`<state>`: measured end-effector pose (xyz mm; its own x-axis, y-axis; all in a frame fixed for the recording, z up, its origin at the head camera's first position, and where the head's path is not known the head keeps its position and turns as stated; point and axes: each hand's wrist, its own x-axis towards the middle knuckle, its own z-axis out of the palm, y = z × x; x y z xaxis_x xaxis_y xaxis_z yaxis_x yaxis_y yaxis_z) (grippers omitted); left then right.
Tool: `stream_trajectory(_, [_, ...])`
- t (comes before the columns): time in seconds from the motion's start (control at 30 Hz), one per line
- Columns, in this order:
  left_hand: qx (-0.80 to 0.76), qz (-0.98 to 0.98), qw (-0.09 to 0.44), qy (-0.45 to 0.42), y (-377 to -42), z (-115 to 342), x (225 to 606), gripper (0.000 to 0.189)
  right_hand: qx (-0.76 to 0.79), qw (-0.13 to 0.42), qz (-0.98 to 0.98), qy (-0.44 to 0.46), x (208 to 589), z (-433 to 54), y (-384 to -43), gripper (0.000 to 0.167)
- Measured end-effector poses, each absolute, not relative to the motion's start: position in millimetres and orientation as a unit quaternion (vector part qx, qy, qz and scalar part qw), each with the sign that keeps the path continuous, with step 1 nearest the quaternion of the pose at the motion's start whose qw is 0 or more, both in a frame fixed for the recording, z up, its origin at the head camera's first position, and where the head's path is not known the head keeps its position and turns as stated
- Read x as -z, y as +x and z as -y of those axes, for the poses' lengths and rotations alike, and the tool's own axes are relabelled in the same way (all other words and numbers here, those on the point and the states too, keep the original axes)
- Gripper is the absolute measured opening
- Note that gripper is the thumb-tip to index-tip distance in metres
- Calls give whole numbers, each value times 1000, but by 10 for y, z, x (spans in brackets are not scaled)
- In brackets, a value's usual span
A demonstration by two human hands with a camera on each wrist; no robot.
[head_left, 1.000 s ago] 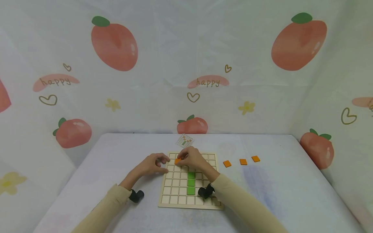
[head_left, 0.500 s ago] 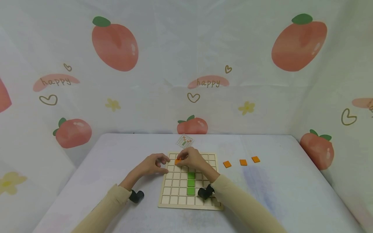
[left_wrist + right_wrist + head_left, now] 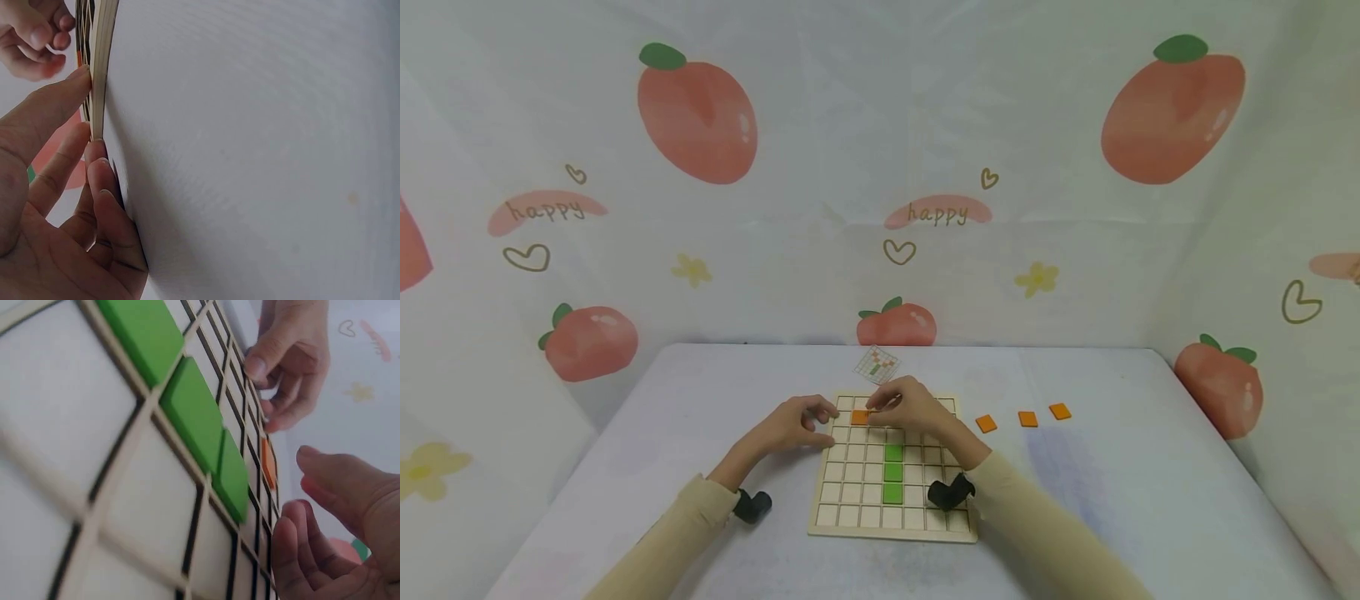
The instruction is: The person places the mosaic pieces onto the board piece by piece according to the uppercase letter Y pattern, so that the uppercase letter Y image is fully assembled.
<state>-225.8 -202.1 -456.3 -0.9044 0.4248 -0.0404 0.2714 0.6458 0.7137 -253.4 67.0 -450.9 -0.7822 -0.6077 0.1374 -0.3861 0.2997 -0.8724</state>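
An orange square tile [image 3: 860,417] lies in a cell near the far left corner of the wooden grid board [image 3: 850,531]. My right hand [image 3: 910,408] hovers beside that tile, thumb and fingers apart and holding nothing; the right wrist view shows a gap between its fingertips and the orange tile [image 3: 268,464]. My left hand [image 3: 790,423] rests at the board's left edge. In the left wrist view its thumb and a finger touch the board's side [image 3: 100,81], spread along it. Green tiles [image 3: 892,472] form a column in the board's middle.
Several things lie around the board on the white table [image 3: 700,375]: three loose orange tiles to the right, the nearest orange tile [image 3: 986,423] close to the board, and a small printed pattern card [image 3: 876,365] beyond the far edge. A patterned cloth hangs behind.
My right hand has let go of the orange tile and drawn back slightly to the right, so more of the tile shows. The left hand stays at the board's edge.
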Motion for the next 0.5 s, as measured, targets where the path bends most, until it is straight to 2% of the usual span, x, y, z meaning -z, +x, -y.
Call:
stream_trajectory(0.23, [-371,-904,100,187,-2246,2006,4553,40,500,115,-791,-333,4469,-1048,-2529,23])
stream_trajectory(0.5, [-374,-902,101,191,-2258,2019,4575,39,477,118,-824,-281,4449,-1553,-2554,30])
